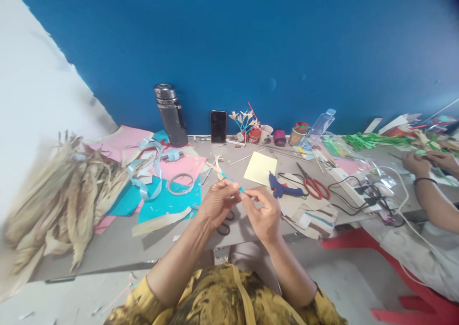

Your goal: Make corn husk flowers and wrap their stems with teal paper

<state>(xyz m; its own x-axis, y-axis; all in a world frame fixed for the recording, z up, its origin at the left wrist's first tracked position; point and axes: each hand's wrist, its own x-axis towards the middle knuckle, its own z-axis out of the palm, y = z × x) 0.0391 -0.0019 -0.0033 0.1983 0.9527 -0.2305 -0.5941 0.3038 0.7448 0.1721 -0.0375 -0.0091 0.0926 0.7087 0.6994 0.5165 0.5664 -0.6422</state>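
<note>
A small pale flower [217,167], which looks made of dried husk, has a stem [225,176] wrapped in bright blue. My left hand [219,203] pinches this stem just below the petals. Thumb and fingertips of my right hand [262,213] close on its lower end, so the two hands nearly touch. The stem's tip is hidden by the fingers. Black scissor handles [225,223] lie on the table under my hands. Behind, finished-looking husk flowers with blue stems [245,120] stand in a small holder.
Left lie dried corn husks [68,196], blue paper [172,203] and light-blue ribbon [143,189]. A thermos [172,119] and phone [218,127] stand by the wall. Right are a glue gun [285,187], red-handled scissors [315,187], a power strip [346,189] and a co-worker's hands [426,165].
</note>
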